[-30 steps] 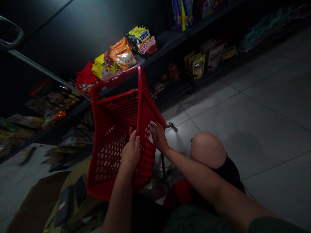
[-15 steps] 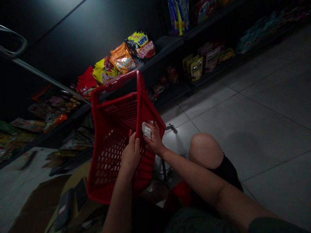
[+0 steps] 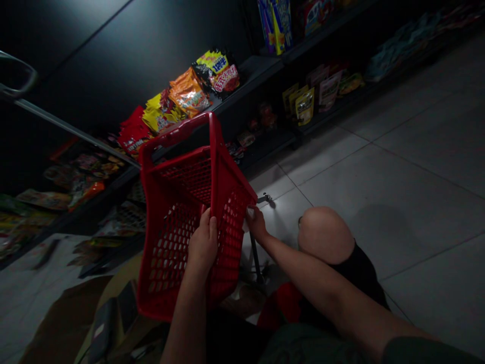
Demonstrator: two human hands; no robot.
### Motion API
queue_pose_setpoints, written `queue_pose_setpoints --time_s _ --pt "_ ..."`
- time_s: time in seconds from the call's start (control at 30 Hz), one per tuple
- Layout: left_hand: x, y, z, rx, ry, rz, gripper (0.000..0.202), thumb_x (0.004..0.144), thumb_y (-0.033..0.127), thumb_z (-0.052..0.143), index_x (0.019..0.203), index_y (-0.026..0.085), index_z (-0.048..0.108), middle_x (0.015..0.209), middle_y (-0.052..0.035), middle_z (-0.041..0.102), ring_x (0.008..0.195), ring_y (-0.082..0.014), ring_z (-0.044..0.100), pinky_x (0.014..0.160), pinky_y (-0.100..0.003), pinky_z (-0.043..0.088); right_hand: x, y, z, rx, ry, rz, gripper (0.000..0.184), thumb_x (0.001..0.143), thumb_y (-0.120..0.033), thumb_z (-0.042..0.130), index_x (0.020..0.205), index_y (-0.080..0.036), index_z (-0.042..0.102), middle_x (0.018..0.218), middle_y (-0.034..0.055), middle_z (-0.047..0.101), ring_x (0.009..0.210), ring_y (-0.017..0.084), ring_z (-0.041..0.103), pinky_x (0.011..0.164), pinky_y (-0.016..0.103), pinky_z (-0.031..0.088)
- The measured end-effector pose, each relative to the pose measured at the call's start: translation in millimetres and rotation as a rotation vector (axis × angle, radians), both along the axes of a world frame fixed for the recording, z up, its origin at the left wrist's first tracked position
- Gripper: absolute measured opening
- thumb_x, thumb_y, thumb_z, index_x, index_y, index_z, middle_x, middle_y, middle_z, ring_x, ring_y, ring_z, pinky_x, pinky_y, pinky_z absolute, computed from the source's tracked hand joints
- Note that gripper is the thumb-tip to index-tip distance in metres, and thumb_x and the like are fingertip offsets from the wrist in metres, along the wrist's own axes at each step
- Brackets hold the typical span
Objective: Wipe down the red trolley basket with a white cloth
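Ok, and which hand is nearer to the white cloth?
Right. The right hand holds the cloth, by the outer side of the basket. The left hand is farther away, gripping the basket's near edge.

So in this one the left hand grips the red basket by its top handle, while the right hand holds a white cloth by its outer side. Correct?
Not quite: in the head view, the left hand grips the side rim of the red basket, not its top handle. The rest stands.
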State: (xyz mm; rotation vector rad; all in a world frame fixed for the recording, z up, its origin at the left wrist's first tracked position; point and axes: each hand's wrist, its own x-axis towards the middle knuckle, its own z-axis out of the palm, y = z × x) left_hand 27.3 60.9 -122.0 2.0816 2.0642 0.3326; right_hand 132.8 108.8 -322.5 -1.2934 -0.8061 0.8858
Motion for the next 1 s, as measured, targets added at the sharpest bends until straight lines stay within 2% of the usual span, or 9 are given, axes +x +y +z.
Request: queue_pose_setpoints --time_s 0.13,0.2,0.3,0.4,0.47,0.63,0.73,0.87,1.0 --pt "1.9 1.7 1.3 -0.001 0.013 -0.01 0.054 0.1 0.043 0.025 0.143 0.017 0.046 0.127 -0.0157 0.066 0.104 -0.0299 0.069 0.088 -0.042 0.052 -8.7 6.8 52.6 0.291 0.003 0.063 0.055 0.087 -0.033 0.061 0.138 -0.021 0.043 0.136 0.0116 0.053 0.121 0.021 0.055 0.105 0.037 0.044" --pt "1.8 2.9 1.1 0.002 0.021 -0.011 0.053 0.1 0.042 0.025 0.143 0.017 0.045 0.127 -0.0155 0.067 0.103 -0.0295 0.069 0.087 -0.041 0.052 -6.0 12.8 69.2 0.455 -0.082 0.186 0.05 0.088 -0.033 0.061 0.135 -0.024 0.046 0.135 0.0087 0.054 0.124 0.021 0.053 0.108 0.036 0.041" --pt "-0.4 4.3 -0.2 0.007 0.018 -0.021 0.053 0.1 0.041 0.025 0.143 0.016 0.045 0.132 -0.0153 0.064 0.106 -0.0288 0.068 0.088 -0.04 0.052 2.3 17.5 53.9 0.479 -0.18 0.207 0.03 0.089 -0.026 0.057 0.118 -0.024 0.06 0.128 0.0082 0.057 0.127 0.022 0.049 0.111 0.039 0.037" --pt "-3.9 4.7 -2.0 0.007 0.023 -0.024 0.053 0.1 0.041 0.025 0.143 0.017 0.045 0.131 -0.0145 0.065 0.107 -0.028 0.068 0.089 -0.04 0.052 5.6 19.9 20.2 0.234 -0.103 0.058 0.026 0.085 -0.022 0.054 0.11 -0.02 0.062 0.121 0.0104 0.058 0.119 0.024 0.053 0.106 0.043 0.041" --pt "-5.6 4.6 -3.0 0.003 0.025 -0.018 0.052 0.1 0.041 0.025 0.143 0.018 0.045 0.127 -0.0137 0.067 0.105 -0.0277 0.069 0.087 -0.039 0.053 4.3 23.1 14.0 0.14 -0.069 0.016 0.029 0.085 -0.023 0.054 0.113 -0.019 0.061 0.119 0.0106 0.06 0.115 0.024 0.055 0.104 0.044 0.043" --pt "-3.5 5.1 -2.4 0.009 -0.004 -0.019 0.053 0.1 0.04 0.025 0.144 0.018 0.044 0.126 -0.0137 0.067 0.104 -0.0277 0.069 0.087 -0.039 0.052 1.6 38.6 59.7 0.261 -0.23 0.068 0.058 0.088 -0.034 0.059 0.142 -0.022 0.042 0.142 0.0097 0.051 0.131 0.024 0.047 0.113 0.043 0.035" --pt "0.0 7.3 -1.0 0.001 0.001 -0.005 0.053 0.1 0.04 0.025 0.144 0.018 0.044 0.127 -0.0146 0.067 0.106 -0.0288 0.069 0.088 -0.041 0.052 5.3 49.4 78.6 0.257 -0.318 0.126 0.053 0.091 -0.037 0.055 0.141 -0.02 0.045 0.146 0.0115 0.048 0.137 0.027 0.041 0.116 0.047 0.03" --pt "2.2 12.7 -1.0 0.01 -0.011 -0.001 0.053 0.1 0.04 0.026 0.143 0.016 0.046 0.129 -0.0163 0.066 0.109 -0.0298 0.068 0.09 -0.042 0.051 13.6 56.1 75.0 0.266 -0.354 0.23 0.053 0.094 -0.04 0.051 0.143 -0.021 0.044 0.149 0.0114 0.043 0.147 0.027 0.026 0.12 0.051 0.024" --pt "1.5 16.7 -2.0 0.02 -0.008 -0.002 0.053 0.1 0.04 0.027 0.143 0.016 0.046 0.128 -0.0166 0.066 0.107 -0.0299 0.068 0.088 -0.043 0.052 16.9 45.3 58.5 0.402 -0.46 0.353 0.058 0.093 -0.035 0.053 0.147 -0.022 0.038 0.154 0.0124 0.037 0.147 0.026 0.027 0.12 0.048 0.026"
